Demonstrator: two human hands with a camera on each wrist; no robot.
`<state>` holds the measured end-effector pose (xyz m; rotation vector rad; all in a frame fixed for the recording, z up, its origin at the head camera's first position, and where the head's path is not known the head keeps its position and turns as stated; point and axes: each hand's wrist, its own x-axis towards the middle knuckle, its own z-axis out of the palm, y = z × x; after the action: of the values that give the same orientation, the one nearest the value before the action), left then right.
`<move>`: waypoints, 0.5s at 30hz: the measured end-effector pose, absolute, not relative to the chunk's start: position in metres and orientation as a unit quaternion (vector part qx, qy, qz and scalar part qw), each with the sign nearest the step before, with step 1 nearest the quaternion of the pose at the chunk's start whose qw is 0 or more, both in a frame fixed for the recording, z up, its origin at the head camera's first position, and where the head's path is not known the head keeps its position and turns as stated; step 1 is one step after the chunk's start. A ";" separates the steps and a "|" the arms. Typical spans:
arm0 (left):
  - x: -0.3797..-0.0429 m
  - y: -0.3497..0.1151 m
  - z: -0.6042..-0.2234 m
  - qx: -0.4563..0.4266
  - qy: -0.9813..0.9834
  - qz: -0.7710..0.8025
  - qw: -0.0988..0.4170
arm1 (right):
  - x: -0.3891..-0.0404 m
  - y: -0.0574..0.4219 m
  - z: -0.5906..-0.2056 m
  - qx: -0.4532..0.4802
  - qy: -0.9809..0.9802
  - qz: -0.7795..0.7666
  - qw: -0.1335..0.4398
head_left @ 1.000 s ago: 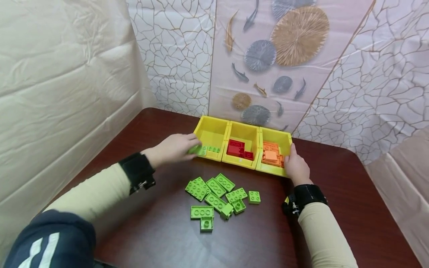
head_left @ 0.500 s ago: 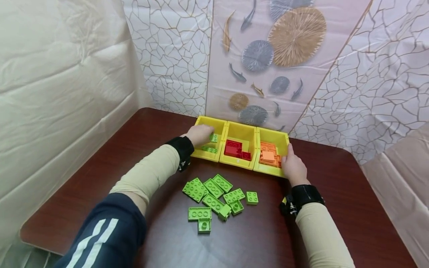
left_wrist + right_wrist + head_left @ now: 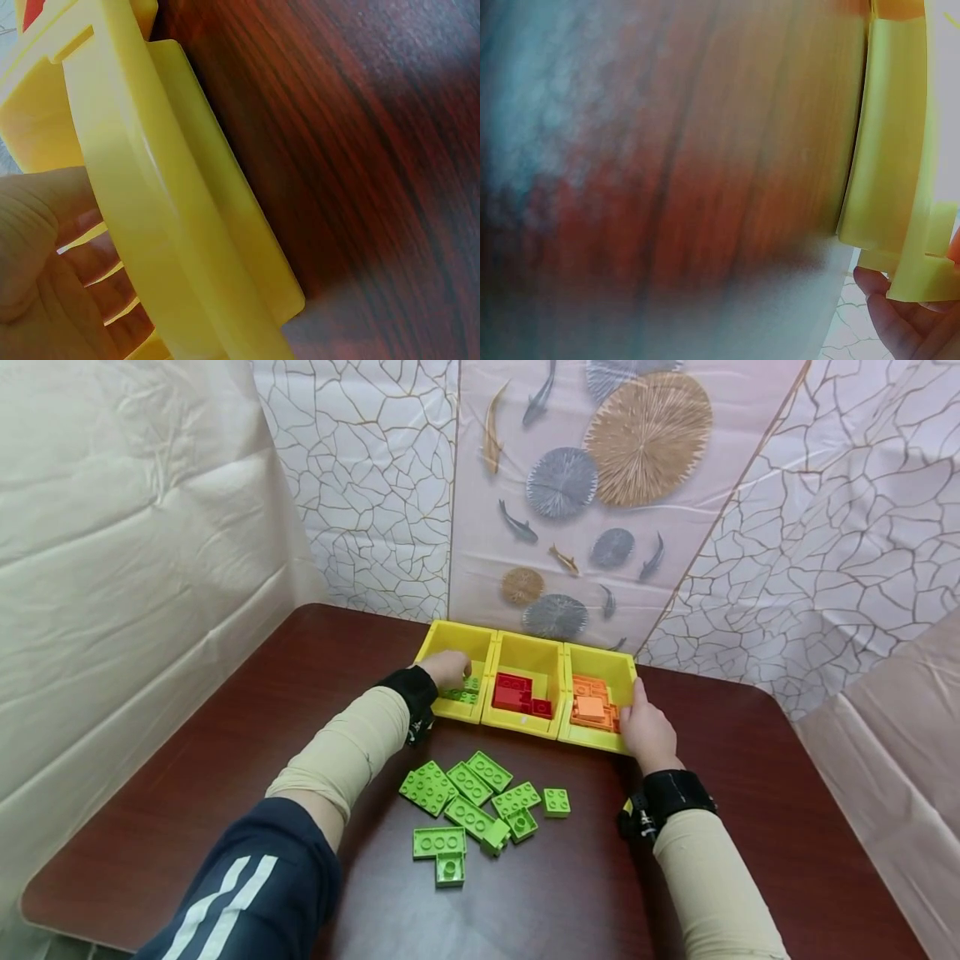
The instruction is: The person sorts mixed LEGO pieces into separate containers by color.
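Observation:
Three yellow bins (image 3: 527,647) stand joined in a row near the back of the table. My left hand (image 3: 447,668) reaches into the left bin, over several green toy bricks (image 3: 462,697). In the left wrist view, its fingers (image 3: 90,264) pass behind the bin's front wall (image 3: 127,195), which hides the fingertips and anything between them. At the other end of the row, my right hand (image 3: 651,737) grips the outer side of the right bin (image 3: 889,142). Red bricks (image 3: 513,693) lie in the middle bin and orange bricks (image 3: 590,707) in the right one.
In front of the bins, several loose green bricks (image 3: 468,817) lie scattered, some touching or overlapping. A single small green brick (image 3: 557,802) sits to their right. Behind the dark brown table (image 3: 225,752) hangs a patterned cloth (image 3: 375,485).
My left hand has moved right from outside the left bin, carrying a green brick, and down into that bin. The right hand keeps its hold. The head view has shifted slightly.

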<state>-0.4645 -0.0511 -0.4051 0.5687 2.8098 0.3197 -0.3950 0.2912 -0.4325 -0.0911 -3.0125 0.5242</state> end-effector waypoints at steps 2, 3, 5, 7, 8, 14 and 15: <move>-0.464 -0.051 -0.406 0.195 0.964 0.116 0.135 | -0.394 0.291 -0.432 -0.026 -0.984 0.171 0.043; -0.464 -0.050 -0.406 0.196 0.964 0.118 0.138 | -0.393 0.291 -0.432 -0.025 -0.984 0.171 0.042; -0.463 -0.051 -0.407 0.193 0.963 0.124 0.144 | -0.393 0.290 -0.431 -0.027 -0.984 0.172 0.038; -0.462 -0.051 -0.409 0.197 0.961 0.123 0.149 | -0.392 0.289 -0.431 -0.030 -0.984 0.172 0.032; -0.462 -0.051 -0.410 0.198 0.961 0.122 0.151 | -0.392 0.289 -0.430 -0.031 -0.984 0.173 0.029; -0.457 -0.050 -0.409 0.213 0.958 0.124 0.149 | -0.393 0.289 -0.430 -0.038 -0.984 0.174 0.022; -0.456 -0.049 -0.409 0.214 0.957 0.127 0.147 | -0.393 0.290 -0.430 -0.038 -0.984 0.174 0.022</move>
<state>-0.4558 -0.0493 -0.4089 0.6152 2.7551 0.3655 -0.3928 0.2897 -0.4301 -0.1189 -3.0473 0.5405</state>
